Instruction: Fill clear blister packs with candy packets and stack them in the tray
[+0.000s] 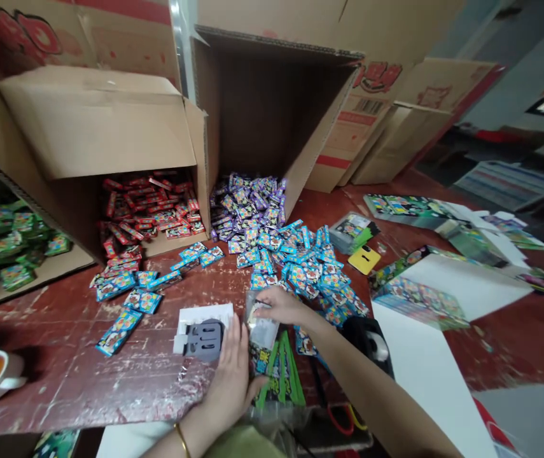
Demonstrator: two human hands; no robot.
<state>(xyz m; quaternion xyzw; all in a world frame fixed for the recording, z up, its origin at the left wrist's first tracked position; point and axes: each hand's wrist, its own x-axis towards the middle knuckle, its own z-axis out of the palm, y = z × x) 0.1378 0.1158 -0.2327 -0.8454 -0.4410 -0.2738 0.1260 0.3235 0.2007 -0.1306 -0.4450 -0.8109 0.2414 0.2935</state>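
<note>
My left hand (231, 375) lies with its fingers stretched out beside a grey plastic piece (203, 340) on a white card (207, 313); its thumb points toward green packets (285, 375). My right hand (284, 306) has its fingers bent together at the top of a clear plastic bag (263, 332). The bag lies between my hands, above the green packets. Blue packets (300, 267) are heaped just beyond my right hand, and several more (119, 331) lie scattered to the left.
Open cartons at the back hold red packets (157, 207), purple packets (250, 203) and green-wrapped packets (7, 242). A cup (2, 375) stands at left. Right of centre are a black tape dispenser (369, 343), a yellow piece (364, 259) and an open display box (443, 286).
</note>
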